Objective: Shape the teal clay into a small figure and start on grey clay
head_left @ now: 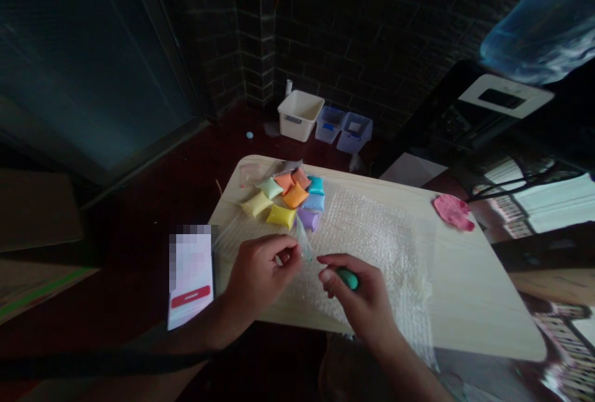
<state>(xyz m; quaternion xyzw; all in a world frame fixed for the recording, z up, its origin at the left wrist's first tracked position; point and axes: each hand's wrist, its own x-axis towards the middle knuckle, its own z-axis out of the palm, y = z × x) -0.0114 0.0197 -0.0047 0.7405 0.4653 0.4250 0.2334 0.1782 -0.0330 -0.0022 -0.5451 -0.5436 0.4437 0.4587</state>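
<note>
Near the surface's (493, 303) near edge, the right hand (367, 293) is curling its fingers around a green lump (348, 278); the left hand (255, 272) is pinching its fingers together, possibly on clear film (304, 241). Handling the lump seems underway, calling for a light, steady hold. Coloured packets (281, 217) are lying toward the far-left corner, a pink piece (452, 212) by the far-right.

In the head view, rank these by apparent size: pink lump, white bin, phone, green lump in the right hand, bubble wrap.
Largest to smallest:
1. Bubble wrap
2. Phone
3. White bin
4. Pink lump
5. Green lump, partly covered by the right hand
</note>
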